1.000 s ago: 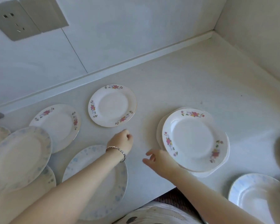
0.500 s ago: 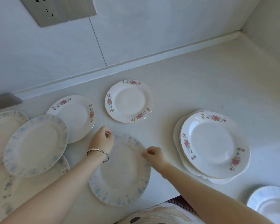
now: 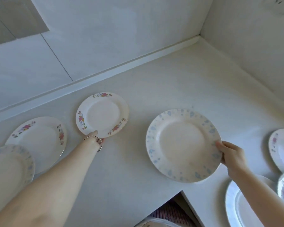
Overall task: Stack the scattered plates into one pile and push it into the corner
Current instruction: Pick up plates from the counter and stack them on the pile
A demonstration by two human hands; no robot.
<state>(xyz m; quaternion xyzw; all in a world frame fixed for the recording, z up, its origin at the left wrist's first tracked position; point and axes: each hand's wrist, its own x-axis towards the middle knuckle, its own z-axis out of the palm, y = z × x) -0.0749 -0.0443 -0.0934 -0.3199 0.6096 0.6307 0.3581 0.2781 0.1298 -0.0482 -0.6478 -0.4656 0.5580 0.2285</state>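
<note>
The right hand pinches the rim of a round, glossy blue-flowered plate; the left hand holds a smaller pink-flowered plate by its rim, above the smooth white worktop.

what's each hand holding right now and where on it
The right hand pinches the blue-patterned plate at its right rim. The left hand grips the pink-flowered plate at its near rim, thumb on top.

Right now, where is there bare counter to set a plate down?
Bare counter runs from the blue plate back to the corner, and a strip lies between it and the floral plate. Crowded: left plates and right plates.
</note>
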